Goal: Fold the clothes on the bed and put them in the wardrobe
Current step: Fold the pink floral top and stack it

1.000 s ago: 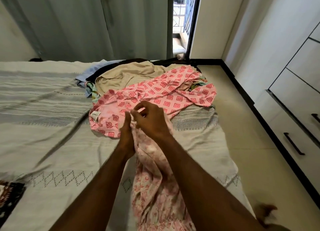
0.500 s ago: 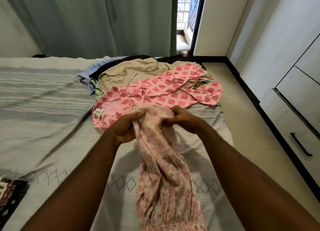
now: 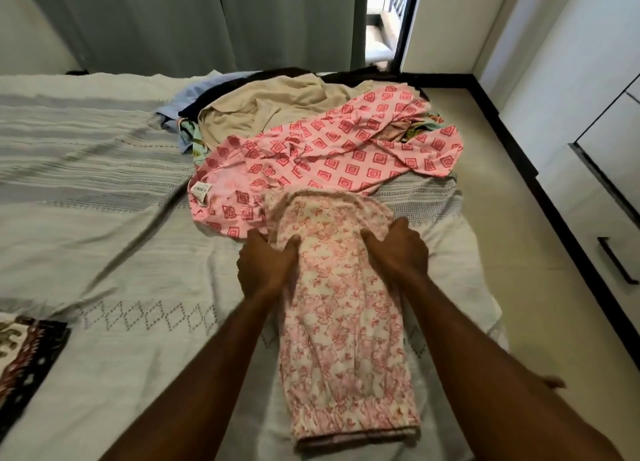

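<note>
A pink floral garment lies lengthwise on the bed, its elastic hem nearest me. My left hand grips its left edge near the far end, thumb on top of the cloth. My right hand grips the right edge the same way. Just beyond, a pink garment with red squares sprawls over a pile with a beige cloth, a blue piece and a dark one. The wardrobe's white drawers with black handles stand at the right.
A dark patterned cloth lies at the bed's near left edge. Grey curtains hang behind the bed, with an open doorway beside them. A strip of tiled floor separates the bed from the drawers.
The floral garment hung bunched between my hands a second ago. My hands moved apart and lowered it, and it now lies spread flat on the bed.
</note>
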The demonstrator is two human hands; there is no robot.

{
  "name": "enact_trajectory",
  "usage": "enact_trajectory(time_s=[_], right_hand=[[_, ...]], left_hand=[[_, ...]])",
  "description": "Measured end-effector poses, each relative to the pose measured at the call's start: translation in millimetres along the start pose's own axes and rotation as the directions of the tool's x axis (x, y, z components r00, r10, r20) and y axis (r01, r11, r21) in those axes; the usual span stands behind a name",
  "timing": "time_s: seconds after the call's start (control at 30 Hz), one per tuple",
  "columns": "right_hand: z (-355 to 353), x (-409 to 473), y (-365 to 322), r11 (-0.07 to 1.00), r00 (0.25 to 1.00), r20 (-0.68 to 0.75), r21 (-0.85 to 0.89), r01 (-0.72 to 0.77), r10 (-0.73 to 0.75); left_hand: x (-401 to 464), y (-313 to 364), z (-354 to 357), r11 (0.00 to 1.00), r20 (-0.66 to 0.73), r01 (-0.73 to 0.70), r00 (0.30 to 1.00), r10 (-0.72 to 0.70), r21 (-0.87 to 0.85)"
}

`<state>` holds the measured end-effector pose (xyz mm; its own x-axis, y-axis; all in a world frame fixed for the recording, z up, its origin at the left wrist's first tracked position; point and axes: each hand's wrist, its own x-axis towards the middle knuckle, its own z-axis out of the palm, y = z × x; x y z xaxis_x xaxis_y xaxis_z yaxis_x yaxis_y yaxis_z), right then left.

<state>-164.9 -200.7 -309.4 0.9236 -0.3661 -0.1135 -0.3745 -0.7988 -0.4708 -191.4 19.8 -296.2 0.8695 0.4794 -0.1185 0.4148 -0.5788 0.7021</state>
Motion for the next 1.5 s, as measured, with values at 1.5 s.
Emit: enact_trajectory(time_s=[1.5], right_hand=[[-63.2, -163.9, 119.4, 0.574, 0.436, 0.487, 0.176, 0.8, -0.757]], left_hand=[[-150.1, -101.6, -73.9, 0.722, 0.495, -0.653, 0.561, 0.664, -0.229]])
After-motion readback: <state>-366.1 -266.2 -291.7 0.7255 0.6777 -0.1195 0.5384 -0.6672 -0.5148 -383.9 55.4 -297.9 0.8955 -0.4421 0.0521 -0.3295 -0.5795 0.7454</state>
